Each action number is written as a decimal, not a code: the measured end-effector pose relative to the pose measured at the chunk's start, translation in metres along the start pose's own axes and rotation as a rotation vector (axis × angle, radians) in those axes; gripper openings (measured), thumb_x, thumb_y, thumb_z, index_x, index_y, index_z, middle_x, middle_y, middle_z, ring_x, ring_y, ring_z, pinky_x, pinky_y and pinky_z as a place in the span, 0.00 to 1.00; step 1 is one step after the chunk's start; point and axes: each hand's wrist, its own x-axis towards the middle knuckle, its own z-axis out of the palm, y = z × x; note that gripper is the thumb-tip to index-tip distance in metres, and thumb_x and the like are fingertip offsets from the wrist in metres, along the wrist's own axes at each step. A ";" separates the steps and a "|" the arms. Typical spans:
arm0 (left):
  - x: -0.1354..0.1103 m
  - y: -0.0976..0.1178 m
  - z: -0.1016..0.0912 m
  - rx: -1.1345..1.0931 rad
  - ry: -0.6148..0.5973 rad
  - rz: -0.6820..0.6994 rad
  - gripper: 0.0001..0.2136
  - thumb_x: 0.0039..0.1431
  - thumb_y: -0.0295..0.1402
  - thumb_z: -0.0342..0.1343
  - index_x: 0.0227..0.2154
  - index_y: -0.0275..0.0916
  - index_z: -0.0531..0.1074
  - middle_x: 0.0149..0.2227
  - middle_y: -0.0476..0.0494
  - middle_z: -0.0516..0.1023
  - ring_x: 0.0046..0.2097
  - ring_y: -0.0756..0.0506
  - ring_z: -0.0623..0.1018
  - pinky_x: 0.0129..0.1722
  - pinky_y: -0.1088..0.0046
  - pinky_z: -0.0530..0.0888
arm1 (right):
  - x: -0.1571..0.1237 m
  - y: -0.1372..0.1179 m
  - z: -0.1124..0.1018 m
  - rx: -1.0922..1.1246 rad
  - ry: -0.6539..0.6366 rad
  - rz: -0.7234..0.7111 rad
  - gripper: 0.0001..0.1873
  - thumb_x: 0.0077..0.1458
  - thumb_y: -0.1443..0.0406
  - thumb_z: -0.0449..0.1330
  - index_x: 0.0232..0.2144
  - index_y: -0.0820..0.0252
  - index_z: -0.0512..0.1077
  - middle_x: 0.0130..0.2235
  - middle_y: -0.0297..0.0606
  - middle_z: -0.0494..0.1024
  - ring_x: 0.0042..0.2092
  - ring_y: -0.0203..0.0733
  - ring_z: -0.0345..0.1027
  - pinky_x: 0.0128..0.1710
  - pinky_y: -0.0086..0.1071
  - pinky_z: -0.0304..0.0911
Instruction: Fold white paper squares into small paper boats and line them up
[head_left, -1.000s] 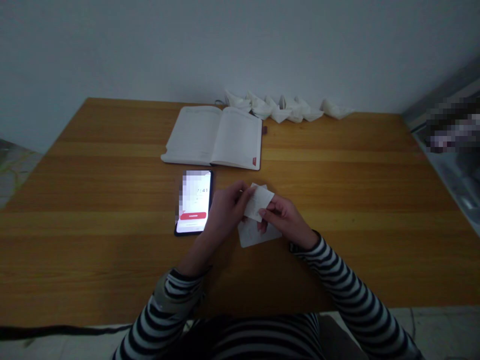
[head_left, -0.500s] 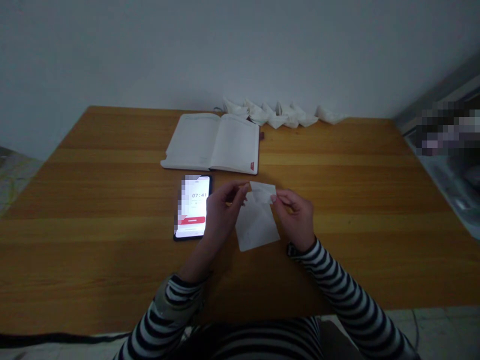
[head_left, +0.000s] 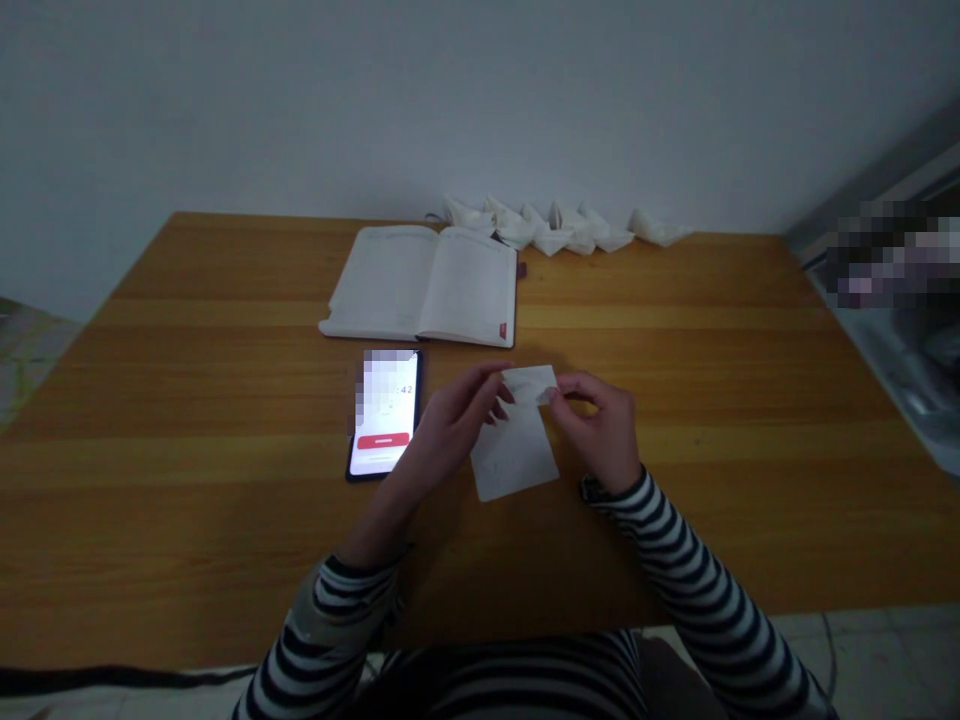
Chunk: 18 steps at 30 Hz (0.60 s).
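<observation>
A small folded piece of white paper is held up between my two hands. My right hand pinches its right edge between thumb and fingertips. At the left edge, my left hand has its thumb and bent fingers on the paper; part of its grip is hidden. Just below the folded piece, a flat white sheet lies on the table, partly covered by the paper and my left fingers.
On the wooden table, a phone with a lit timer screen lies left of my left hand. An open notebook lies farther back. Several folded white paper boats stand in a row along the wall.
The folded paper and my right hand have shifted slightly right. My left fingers have moved a little right and spread slightly along the paper's edge. The phone's timer has advanced.
</observation>
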 end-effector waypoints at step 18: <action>-0.003 0.004 0.013 -0.142 0.252 -0.023 0.04 0.56 0.32 0.63 0.32 0.38 0.81 0.31 0.45 0.84 0.32 0.48 0.83 0.38 0.71 0.82 | -0.014 -0.009 0.015 0.498 -0.104 0.293 0.10 0.58 0.58 0.63 0.38 0.57 0.78 0.25 0.34 0.81 0.23 0.38 0.74 0.21 0.29 0.67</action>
